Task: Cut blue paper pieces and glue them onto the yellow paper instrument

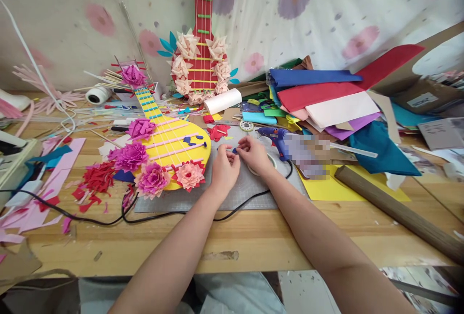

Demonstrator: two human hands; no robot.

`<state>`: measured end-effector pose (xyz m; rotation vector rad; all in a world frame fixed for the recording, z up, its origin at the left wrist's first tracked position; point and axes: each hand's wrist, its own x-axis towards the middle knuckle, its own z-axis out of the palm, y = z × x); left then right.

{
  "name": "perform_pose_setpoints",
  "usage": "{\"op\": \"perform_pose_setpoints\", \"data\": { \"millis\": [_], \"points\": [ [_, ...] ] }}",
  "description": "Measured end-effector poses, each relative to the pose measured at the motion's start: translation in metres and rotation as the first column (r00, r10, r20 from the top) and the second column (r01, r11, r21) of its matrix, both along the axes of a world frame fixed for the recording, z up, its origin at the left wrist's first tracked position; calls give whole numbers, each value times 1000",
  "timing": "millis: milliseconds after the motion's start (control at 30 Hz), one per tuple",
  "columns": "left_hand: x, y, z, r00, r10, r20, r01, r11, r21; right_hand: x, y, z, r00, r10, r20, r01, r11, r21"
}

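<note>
My left hand (224, 168) and my right hand (254, 153) meet over a grey cutting mat (246, 188), fingers pinched together on a small dark blue foam piece (235, 150). Just left of them lies a yellow foam guitar (170, 146) trimmed with pink and magenta paper flowers and a few blue pieces. A blue glue gun (274, 136) rests on the mat right behind my right hand, its black cord looping under my forearms. A roll of tape (270, 162) sits partly hidden under my right hand.
A red foam guitar (201, 38) with peach flowers leans on the back wall. Stacked coloured foam sheets (326, 101) fill the right side, with a yellow sheet and a wooden rod (398, 212) in front. Red scraps (94, 181) and pink offcuts litter the left.
</note>
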<state>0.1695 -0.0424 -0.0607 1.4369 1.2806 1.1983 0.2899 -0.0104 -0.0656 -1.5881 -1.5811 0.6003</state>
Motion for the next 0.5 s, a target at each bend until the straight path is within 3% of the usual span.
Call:
{"op": "perform_pose_setpoints", "data": {
  "millis": [67,167,233,333,433,500],
  "points": [
    [-3,-14,16,998,-46,-47,51,994,101,-2,0,3,986,5,167,-2,1000,-19],
    [-18,-20,49,999,19,-44,-9,976,216,-4,1,4,953,-4,303,3,1000,5],
    [-37,-10,74,992,99,-76,-76,961,265,-4,2,2,949,-10,316,1,1000,30],
    [-74,23,103,952,168,-256,-87,950,301,-3,2,0,970,-34,240,24,999,48],
    [-105,60,111,823,148,-549,4,964,266,-2,1,0,989,-70,127,59,994,88],
    [-116,77,106,652,12,-759,148,979,142,-1,0,0,992,-90,86,77,987,144]
  ]
}}
